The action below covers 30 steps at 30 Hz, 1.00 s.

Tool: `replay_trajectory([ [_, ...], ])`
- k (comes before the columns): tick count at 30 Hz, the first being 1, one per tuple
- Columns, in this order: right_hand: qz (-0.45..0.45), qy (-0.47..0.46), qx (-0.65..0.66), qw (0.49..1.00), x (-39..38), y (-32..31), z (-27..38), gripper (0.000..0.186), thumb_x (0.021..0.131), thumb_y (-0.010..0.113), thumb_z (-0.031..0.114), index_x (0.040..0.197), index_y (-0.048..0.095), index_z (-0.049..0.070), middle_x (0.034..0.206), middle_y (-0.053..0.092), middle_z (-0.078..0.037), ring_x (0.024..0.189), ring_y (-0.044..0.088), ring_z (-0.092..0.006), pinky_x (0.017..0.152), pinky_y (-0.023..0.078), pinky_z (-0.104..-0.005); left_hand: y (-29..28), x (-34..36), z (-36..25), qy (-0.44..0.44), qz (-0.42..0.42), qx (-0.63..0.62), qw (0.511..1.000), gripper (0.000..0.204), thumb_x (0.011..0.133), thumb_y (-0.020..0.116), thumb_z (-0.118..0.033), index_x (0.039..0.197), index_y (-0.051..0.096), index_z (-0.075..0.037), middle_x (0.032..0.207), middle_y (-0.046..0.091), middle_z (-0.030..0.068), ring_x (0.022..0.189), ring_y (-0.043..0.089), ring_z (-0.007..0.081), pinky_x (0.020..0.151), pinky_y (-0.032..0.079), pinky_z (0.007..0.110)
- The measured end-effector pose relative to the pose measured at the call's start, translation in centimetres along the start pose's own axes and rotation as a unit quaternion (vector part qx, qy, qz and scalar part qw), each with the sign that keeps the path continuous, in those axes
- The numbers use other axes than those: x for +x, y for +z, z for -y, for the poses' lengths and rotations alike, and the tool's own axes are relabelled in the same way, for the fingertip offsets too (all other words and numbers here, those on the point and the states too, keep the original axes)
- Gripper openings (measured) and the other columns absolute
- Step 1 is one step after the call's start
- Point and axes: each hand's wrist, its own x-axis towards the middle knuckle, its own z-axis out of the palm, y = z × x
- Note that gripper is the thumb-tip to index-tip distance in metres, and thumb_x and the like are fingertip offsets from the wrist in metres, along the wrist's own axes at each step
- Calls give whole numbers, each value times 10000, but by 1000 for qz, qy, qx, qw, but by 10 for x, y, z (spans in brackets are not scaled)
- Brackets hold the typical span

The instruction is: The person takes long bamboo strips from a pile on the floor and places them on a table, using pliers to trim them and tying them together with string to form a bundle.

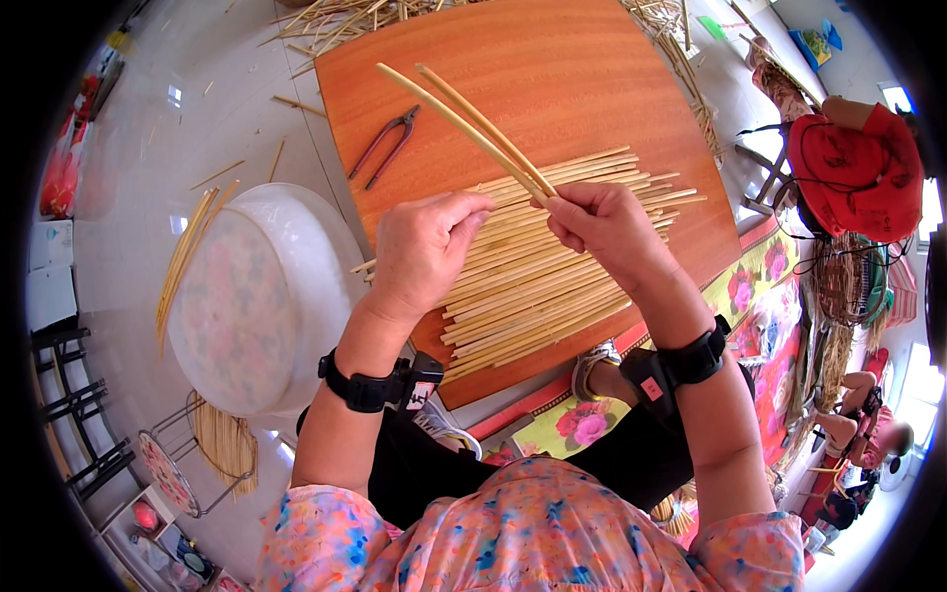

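Observation:
My right hand is closed in a pinch around the lower ends of two long pale-yellow stalks, which slant up to the left over the wooden table. Level with it, my left hand has thumb and fingers pressed together, apart from those two stalks; whether anything thin is between the fingertips cannot be made out. Below both hands, many cut stalks lie side by side in a flat layer on the table. Pliers with dark red handles rest on the table beyond my left hand.
An upturned translucent white tub stands left of the table, with several stalks on it. Loose stalks litter the floor beyond. A flowered mat lies below the table's right edge. Two people sit at the right.

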Motion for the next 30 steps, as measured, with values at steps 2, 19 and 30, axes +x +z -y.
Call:
replay_trajectory([
  [2,9,-2,1,1000,0,-1,0,213,942,601,146,985,692,-42,644,516,31,559,421,-31,494,349,-200,2,0,0,2,-2,-7,1000,111,858,636,-2,958,682,15,832,706,141,730,686,202,655,518,284],
  [19,-5,4,-59,998,-2,6,6,248,949,569,195,930,694,-18,667,567,19,568,464,-38,507,384,-209,2,-2,3,-13,-18,-65,998,105,871,633,-48,947,695,-10,794,690,147,681,668,228,611,502,301],
  [30,-6,3,-63,998,-2,3,11,272,959,558,199,836,661,-21,678,586,3,556,469,-45,495,383,-210,-2,0,-1,23,-15,-29,999,96,874,626,-1,952,679,17,791,697,121,692,661,160,635,500,254],
])
